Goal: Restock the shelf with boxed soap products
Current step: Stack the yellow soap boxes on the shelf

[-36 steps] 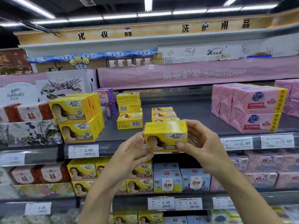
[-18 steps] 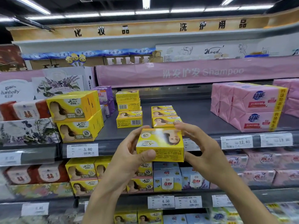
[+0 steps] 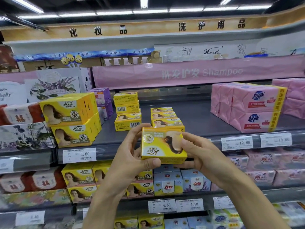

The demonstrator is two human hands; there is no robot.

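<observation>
A yellow soap box [image 3: 162, 144] with a printed portrait is held in front of the grey shelf [image 3: 198, 119], its large face tipped up toward me and its print upside down. My left hand [image 3: 130, 156] grips its left side, thumb under the front corner. My right hand [image 3: 199, 152] grips its right side, thumb on the top face. On the shelf behind lie matching yellow boxes: a row lying flat [image 3: 166, 119], a small stack [image 3: 127, 111] and two larger stacked packs [image 3: 72, 119] at the left.
Pink wrapped soap packs [image 3: 254, 106] stand at the shelf's right. Bare grey shelf lies between them and the yellow boxes. Price tags [image 3: 79, 155] line the shelf edge. The lower shelf holds more yellow boxes [image 3: 79, 179] and blue-white boxes [image 3: 168, 182].
The box has turned in my hands: its front face tipped upward, then rotated until the print reads upside down. It also sank slightly lower in front of the shelf edge.
</observation>
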